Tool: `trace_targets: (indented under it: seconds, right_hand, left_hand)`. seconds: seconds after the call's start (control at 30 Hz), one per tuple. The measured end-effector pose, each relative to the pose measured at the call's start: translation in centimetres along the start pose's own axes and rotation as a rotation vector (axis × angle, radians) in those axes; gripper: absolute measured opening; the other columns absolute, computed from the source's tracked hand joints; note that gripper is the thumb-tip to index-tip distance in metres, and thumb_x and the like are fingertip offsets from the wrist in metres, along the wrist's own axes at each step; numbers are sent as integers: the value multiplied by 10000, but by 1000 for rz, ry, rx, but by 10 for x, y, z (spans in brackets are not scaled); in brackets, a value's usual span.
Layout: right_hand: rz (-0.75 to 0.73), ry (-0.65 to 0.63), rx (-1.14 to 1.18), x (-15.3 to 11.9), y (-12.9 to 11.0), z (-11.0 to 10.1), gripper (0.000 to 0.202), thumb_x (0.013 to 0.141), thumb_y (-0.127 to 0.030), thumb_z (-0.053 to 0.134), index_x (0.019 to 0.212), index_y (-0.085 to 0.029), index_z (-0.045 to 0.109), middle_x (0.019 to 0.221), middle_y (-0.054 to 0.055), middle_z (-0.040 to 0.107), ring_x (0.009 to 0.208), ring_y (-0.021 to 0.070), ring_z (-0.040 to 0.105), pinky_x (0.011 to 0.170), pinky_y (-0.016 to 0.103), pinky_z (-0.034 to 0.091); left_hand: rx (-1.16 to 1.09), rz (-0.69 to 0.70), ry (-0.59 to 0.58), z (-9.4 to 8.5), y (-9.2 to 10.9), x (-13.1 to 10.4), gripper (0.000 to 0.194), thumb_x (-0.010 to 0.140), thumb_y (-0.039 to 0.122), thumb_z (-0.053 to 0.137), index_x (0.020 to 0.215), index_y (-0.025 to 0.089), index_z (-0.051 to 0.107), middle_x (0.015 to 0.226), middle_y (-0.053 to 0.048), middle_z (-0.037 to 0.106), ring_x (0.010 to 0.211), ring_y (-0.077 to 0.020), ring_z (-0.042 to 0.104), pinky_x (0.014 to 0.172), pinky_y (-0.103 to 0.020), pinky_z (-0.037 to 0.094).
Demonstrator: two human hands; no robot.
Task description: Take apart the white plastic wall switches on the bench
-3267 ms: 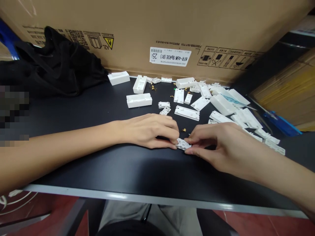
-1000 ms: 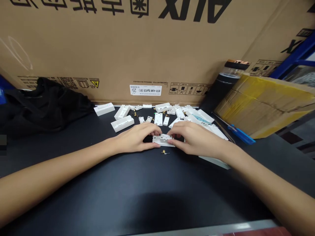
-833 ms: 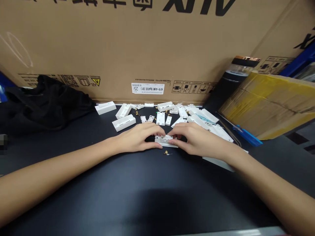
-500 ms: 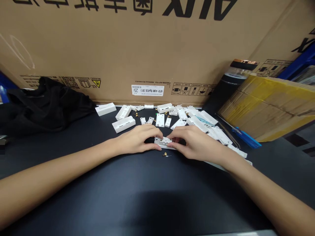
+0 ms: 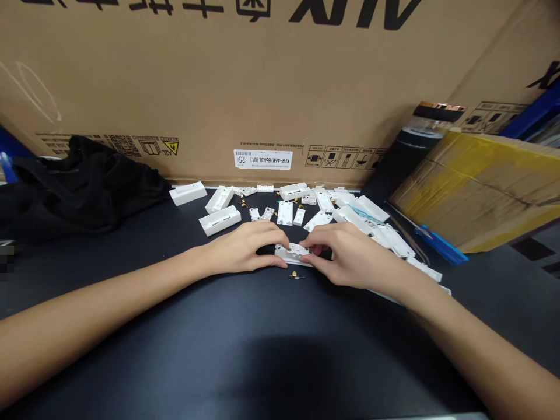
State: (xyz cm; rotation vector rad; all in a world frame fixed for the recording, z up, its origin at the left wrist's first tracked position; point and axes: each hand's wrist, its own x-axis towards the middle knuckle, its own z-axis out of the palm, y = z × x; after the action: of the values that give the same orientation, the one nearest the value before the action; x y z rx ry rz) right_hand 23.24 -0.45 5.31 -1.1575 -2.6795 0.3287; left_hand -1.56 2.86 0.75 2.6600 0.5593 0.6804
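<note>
Between both hands, a white plastic part (image 5: 292, 253) lies low over the black table (image 5: 210, 338). My left hand (image 5: 251, 248) grips its left end with thumb and fingers. My right hand (image 5: 339, 251) pinches at its right end, the fingertips close together. Just in front of the part lie small brass pieces (image 5: 294, 274) on the table. Behind the hands are a white rectangular plate (image 5: 284, 213) and a smaller white piece (image 5: 299, 217).
Open white housings (image 5: 220, 221) stand at the back left, and several white parts (image 5: 394, 240) are piled on the right. Beyond are a black cloth (image 5: 83, 192), a large carton (image 5: 196, 87), a dark bottle (image 5: 400, 157), a taped box (image 5: 485, 192) and a blue tool (image 5: 441, 245).
My right fingertips have shifted slightly right, and more of the white part shows between the hands. My left hand stays nearly where it was.
</note>
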Motion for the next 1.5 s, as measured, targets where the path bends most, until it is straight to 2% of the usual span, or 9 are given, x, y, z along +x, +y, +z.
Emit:
trace_targets:
  seconds: [0.17,0.67,0.93,1.1,1.17,1.33,1.5]
  right_hand:
    - [-24,65,39,1,2,4,184,947,-258,598,989,-186,763,839,59,733,757,185,643,708,304,438]
    - [-48,57,60,-3,3,3,185,960,-249,593,1033,-179,748,855,47,704,761,173,629,736,295,449]
    - [37,31,90,-6,4,4,183,964,-296,608,1016,-193,751,876,48,663,839,187,618,758,306,442]
    - [58,1,158,-8,2,4,200,989,-304,566,1074,-212,722,920,37,673,887,183,619,783,303,439]
    - [73,22,173,-8,3,5,171,978,-286,579,1043,-207,716,914,34,679,876,181,621,777,302,437]
    - [114,54,180,-4,4,8,156,940,-266,620,824,-180,679,812,30,662,754,162,600,700,288,430]
    - [128,31,178,-1,-1,7,132,920,-267,655,823,-186,694,806,20,694,728,149,618,695,277,439]
  left_hand:
    - [-5,-7,16,0,-1,0,304,955,451,629,1085,176,634,1039,-78,689,970,-195,635,890,-350,527]
    - [-9,-18,-20,-1,0,-1,282,965,432,618,1069,171,640,1056,-89,675,1000,-204,626,910,-353,520]
    - [-18,-1,-30,0,-1,-1,255,976,418,602,1050,177,639,1071,-89,673,1005,-201,620,915,-347,516]
    - [-10,18,-11,1,-2,-1,259,976,399,608,1107,180,651,1088,-90,666,1010,-199,621,918,-340,515]
    - [-11,17,-14,1,-2,0,243,975,390,612,1089,182,663,1097,-90,661,1006,-194,619,918,-335,515]
    - [-21,28,-1,0,-1,1,208,966,364,629,1014,169,684,1077,-98,667,991,-193,625,904,-328,519]
    - [-20,17,-12,-1,1,1,192,968,345,629,975,161,683,1072,-97,657,977,-189,616,882,-323,524]
